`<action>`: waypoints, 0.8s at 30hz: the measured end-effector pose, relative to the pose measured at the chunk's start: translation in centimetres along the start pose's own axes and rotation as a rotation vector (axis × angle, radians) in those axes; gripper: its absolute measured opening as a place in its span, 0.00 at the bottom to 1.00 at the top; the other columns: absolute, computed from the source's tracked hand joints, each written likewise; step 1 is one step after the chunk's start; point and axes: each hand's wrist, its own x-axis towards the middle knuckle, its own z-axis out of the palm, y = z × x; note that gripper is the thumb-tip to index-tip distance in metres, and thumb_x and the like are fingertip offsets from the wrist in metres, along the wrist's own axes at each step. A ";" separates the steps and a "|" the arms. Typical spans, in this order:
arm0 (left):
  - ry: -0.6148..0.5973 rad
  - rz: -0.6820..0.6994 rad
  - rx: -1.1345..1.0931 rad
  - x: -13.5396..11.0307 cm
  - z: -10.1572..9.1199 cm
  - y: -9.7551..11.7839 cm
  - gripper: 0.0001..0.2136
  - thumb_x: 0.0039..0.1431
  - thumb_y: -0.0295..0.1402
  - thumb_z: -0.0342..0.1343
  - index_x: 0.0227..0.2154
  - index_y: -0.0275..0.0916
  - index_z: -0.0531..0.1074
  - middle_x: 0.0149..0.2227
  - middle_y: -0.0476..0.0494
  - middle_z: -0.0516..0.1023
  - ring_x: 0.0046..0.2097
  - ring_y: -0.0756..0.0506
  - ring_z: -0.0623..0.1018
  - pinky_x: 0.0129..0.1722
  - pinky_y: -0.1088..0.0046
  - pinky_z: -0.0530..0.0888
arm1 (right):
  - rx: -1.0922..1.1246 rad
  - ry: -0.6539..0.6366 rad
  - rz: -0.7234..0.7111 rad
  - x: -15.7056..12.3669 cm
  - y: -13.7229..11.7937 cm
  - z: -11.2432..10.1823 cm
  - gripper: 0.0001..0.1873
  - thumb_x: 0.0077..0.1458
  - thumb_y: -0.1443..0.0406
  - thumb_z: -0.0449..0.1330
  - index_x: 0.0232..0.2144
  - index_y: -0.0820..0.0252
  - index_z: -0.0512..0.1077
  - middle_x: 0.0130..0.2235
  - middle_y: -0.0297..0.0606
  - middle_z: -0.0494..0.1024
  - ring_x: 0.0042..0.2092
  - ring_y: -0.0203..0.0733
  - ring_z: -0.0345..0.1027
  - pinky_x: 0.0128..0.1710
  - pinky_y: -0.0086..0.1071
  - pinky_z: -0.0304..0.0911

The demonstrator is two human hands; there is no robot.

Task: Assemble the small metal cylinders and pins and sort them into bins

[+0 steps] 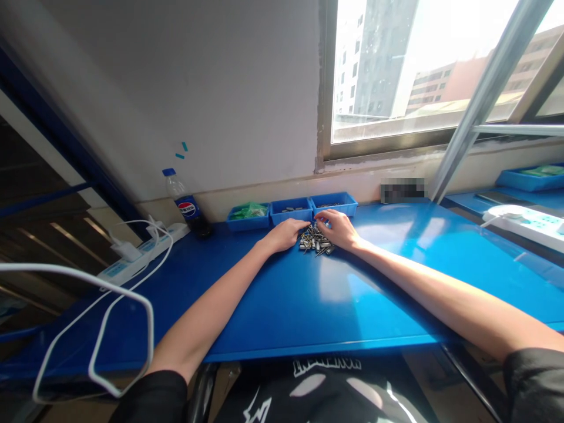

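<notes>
a: what's being worked on here?

b: a heap of small metal parts, lying loose on the blue surface, just in front of the middle bin and the right bin.

a: and how are the hands placed?

b: one on each side. the left hand is at the heap's left edge, fingers curled in, the tips pointing at the parts. the right hand arches over the upper right side, fingers bent, with only a narrow gap at the tips.

a: is either one gripping a piece?

b: i cannot tell. the fingertips are too small and blend into the heap.

a: so which step would you call this?

b: my reading is picking through the heap, singling out pieces by hand. plenty lie there, so it hardly looks finished.

a: what does the next move call for?

b: a fine pinch, i'd judge. the parts lie across one another and some look long and thin, so one has to come free without dragging its neighbours.

a: anything in those bins?

b: small pieces, too small to name. the left bin has green packets.
</notes>
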 end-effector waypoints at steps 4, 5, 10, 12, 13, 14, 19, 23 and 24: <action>0.050 -0.072 0.010 -0.4 -0.1 0.3 0.20 0.65 0.24 0.50 0.56 0.41 0.77 0.55 0.41 0.80 0.56 0.42 0.79 0.59 0.65 0.74 | -0.009 -0.006 -0.009 -0.1 0.0 0.0 0.11 0.58 0.67 0.59 0.41 0.55 0.80 0.40 0.39 0.81 0.42 0.46 0.75 0.45 0.37 0.67; 0.061 -0.101 0.013 -0.4 -0.2 0.4 0.18 0.66 0.25 0.50 0.54 0.40 0.79 0.53 0.41 0.81 0.55 0.41 0.79 0.58 0.65 0.75 | -0.012 -0.007 -0.012 -0.1 -0.1 -0.1 0.11 0.58 0.67 0.59 0.41 0.55 0.80 0.40 0.39 0.81 0.42 0.46 0.75 0.45 0.37 0.67; 0.106 -0.186 0.019 -0.9 -0.8 0.7 0.11 0.66 0.30 0.55 0.45 0.41 0.82 0.48 0.41 0.83 0.51 0.41 0.80 0.55 0.65 0.75 | -0.014 -0.018 -0.014 -0.1 -0.4 -0.2 0.11 0.59 0.66 0.58 0.41 0.55 0.80 0.39 0.39 0.81 0.42 0.46 0.75 0.42 0.36 0.67; 0.130 -0.216 0.019 -1.1 -0.9 0.8 0.10 0.66 0.31 0.56 0.43 0.40 0.82 0.46 0.41 0.83 0.49 0.41 0.80 0.54 0.65 0.75 | -0.012 -0.018 -0.016 -0.1 -0.5 -0.3 0.11 0.60 0.66 0.58 0.41 0.55 0.80 0.39 0.39 0.81 0.42 0.46 0.75 0.42 0.36 0.67; 0.144 -0.230 0.017 -1.2 -0.9 0.9 0.09 0.65 0.31 0.56 0.41 0.40 0.81 0.44 0.41 0.83 0.48 0.41 0.80 0.53 0.65 0.75 | -0.010 -0.016 -0.015 -0.1 -0.5 -0.2 0.11 0.60 0.66 0.58 0.40 0.55 0.80 0.39 0.39 0.82 0.42 0.46 0.75 0.42 0.36 0.67; 0.159 -0.243 0.011 -1.3 -0.9 0.9 0.08 0.65 0.30 0.56 0.40 0.39 0.81 0.43 0.41 0.82 0.47 0.42 0.79 0.52 0.65 0.75 | -0.007 -0.014 -0.011 0.0 -0.4 -0.2 0.11 0.60 0.66 0.58 0.40 0.55 0.80 0.39 0.39 0.82 0.42 0.46 0.75 0.42 0.36 0.67; 0.223 -0.279 -0.055 -1.6 -0.3 0.6 0.05 0.64 0.30 0.56 0.35 0.37 0.77 0.39 0.41 0.79 0.44 0.42 0.78 0.49 0.64 0.75 | 0.019 -0.012 0.009 0.1 0.1 0.0 0.11 0.60 0.65 0.58 0.40 0.54 0.80 0.41 0.38 0.82 0.42 0.45 0.75 0.42 0.37 0.68; 0.322 -0.322 -0.219 -1.7 -0.3 0.6 0.07 0.65 0.33 0.55 0.36 0.37 0.75 0.36 0.42 0.80 0.39 0.44 0.79 0.44 0.66 0.76 | 0.028 -0.014 0.014 0.2 0.3 0.0 0.11 0.61 0.65 0.58 0.40 0.54 0.80 0.41 0.39 0.82 0.41 0.46 0.75 0.42 0.37 0.68; 0.345 -0.336 -0.286 -1.7 -0.4 0.7 0.07 0.65 0.34 0.55 0.37 0.37 0.76 0.35 0.43 0.81 0.38 0.44 0.80 0.43 0.67 0.77 | 0.026 -0.018 0.015 0.2 0.3 0.0 0.11 0.61 0.64 0.57 0.40 0.55 0.80 0.40 0.39 0.82 0.41 0.46 0.75 0.42 0.37 0.68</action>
